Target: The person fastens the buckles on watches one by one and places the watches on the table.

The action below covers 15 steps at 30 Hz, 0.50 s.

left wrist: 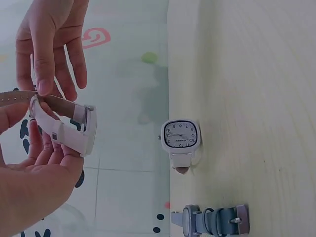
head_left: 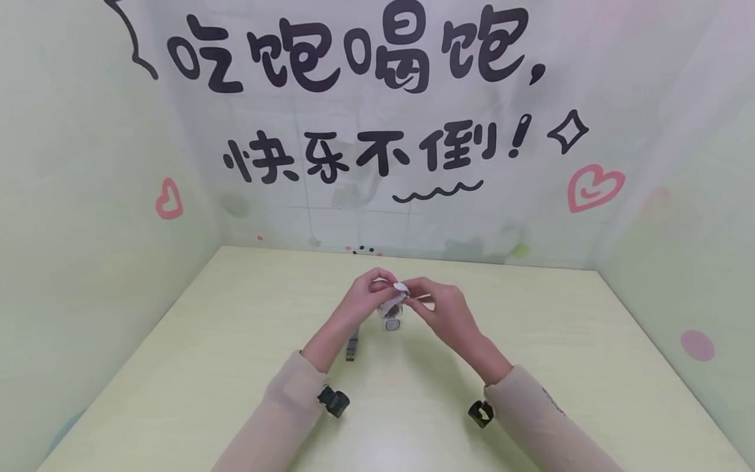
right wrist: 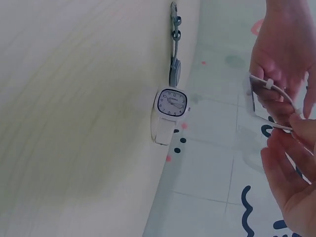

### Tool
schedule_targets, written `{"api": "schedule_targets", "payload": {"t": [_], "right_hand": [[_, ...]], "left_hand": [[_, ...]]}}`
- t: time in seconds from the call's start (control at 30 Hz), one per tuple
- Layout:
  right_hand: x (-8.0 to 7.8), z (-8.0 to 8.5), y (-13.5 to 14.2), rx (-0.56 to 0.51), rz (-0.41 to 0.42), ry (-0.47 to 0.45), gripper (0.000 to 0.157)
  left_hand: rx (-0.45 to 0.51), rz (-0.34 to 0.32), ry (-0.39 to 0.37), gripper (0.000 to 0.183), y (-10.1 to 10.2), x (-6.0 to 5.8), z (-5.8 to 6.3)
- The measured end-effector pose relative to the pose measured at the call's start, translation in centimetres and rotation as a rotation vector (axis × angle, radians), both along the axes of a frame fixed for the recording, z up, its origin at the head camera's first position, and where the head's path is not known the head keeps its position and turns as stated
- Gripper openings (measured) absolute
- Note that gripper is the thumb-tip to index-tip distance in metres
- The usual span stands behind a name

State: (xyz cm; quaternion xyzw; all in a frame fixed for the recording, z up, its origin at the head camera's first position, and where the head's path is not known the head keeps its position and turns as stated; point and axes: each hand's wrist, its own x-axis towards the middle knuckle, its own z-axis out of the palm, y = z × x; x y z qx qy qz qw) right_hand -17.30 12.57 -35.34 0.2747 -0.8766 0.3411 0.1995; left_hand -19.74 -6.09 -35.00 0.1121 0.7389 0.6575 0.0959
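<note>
Above the table, my left hand and right hand hold a white wristwatch between them. Its strap is looped, with a brown inner side and a row of holes at the free end. My left hand grips the strap with thumb and fingers. My right hand pinches the strap where its two ends overlap, its other fingers loosely spread. The held watch's dial faces away in the left wrist view. Below, a second white watch with a squarish numbered dial stands on the table.
A blue-grey watch, its strap fastened, lies beside the standing white watch. The pale table meets a printed fabric backdrop at its back edge, and curtain-like walls rise on both sides.
</note>
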Motion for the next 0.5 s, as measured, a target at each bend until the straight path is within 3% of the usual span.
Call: {"api": "schedule_targets", "payload": {"t": [0.23, 0.5], "right_hand": [[0.14, -0.02, -0.29, -0.015, -0.028, 0.044, 0.015], [0.36, 0.07, -0.63, -0.081, -0.039, 0.101, 0.017]], "left_hand": [[0.04, -0.121, -0.005, 0.024, -0.39, 0.2, 0.2], [0.059, -0.104, 0.025, 0.027, -0.35, 0.35, 0.07]]}}
